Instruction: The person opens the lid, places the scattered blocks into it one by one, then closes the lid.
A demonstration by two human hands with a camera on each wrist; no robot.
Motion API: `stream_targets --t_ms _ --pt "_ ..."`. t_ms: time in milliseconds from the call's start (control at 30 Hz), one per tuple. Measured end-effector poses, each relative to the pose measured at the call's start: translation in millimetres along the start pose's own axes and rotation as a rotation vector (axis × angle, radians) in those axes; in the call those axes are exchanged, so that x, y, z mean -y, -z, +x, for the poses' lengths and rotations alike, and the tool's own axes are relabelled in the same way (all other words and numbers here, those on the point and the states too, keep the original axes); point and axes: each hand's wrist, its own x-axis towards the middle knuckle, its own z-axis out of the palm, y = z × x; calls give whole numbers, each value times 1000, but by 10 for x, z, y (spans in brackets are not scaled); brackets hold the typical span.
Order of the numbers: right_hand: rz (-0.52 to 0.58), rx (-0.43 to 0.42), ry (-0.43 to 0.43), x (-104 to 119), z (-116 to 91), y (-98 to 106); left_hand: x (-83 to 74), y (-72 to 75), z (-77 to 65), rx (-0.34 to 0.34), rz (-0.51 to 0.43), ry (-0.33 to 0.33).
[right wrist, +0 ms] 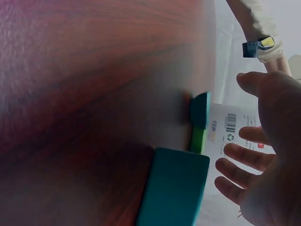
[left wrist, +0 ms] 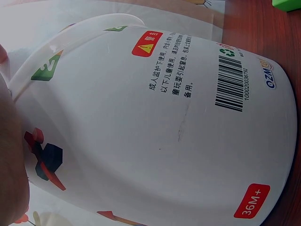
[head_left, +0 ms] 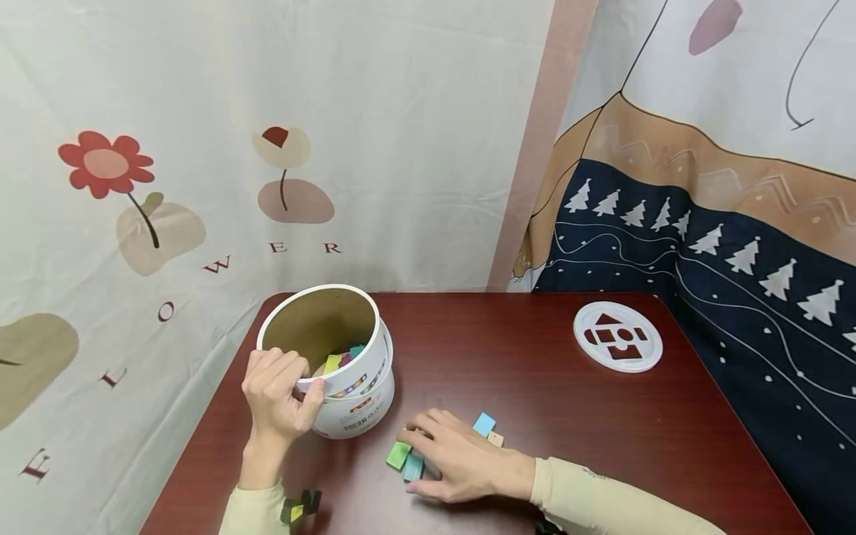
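My left hand point(head_left: 277, 390) grips the near rim of a white bucket point(head_left: 354, 409), thumb outside and fingers over the edge. Yellow, purple and teal blocks point(head_left: 332, 363) show inside it. The bucket's printed wall point(left wrist: 127, 122) fills most of the left wrist view. Over a few toy blocks on the table, my right hand point(head_left: 461, 457) is spread with its palm down. A green block point(head_left: 399, 455) and a teal block point(head_left: 413, 468) lie by its fingertips and thumb. Beyond its knuckles are a blue block point(head_left: 484, 424) and a tan block point(head_left: 495, 439). In the right wrist view its fingers point(right wrist: 244, 157) look loosely extended, near a large teal block point(right wrist: 174, 188).
A white round lid point(head_left: 618, 357) with shaped cut-outs lies at the back right of the dark red table point(head_left: 481, 349). Behind the table hangs a printed curtain point(head_left: 414, 148), with a navy tree-patterned part point(head_left: 749, 312) along the right side.
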Motion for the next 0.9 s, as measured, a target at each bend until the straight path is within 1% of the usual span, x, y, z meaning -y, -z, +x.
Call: stream_targets --t_ms 267,467,700,900 --pt "-16 26 13 47 3 -82 -2 0 -4 -3 4 -3" --pt "-54 56 37 59 -9 -128 -4 1 0 -2 9 -1" --pt "-62 39 95 61 -16 -153 -8 1 3 1 8 -3" --pt "-45 50 107 81 -5 -133 -6 2 9 0 7 -2"
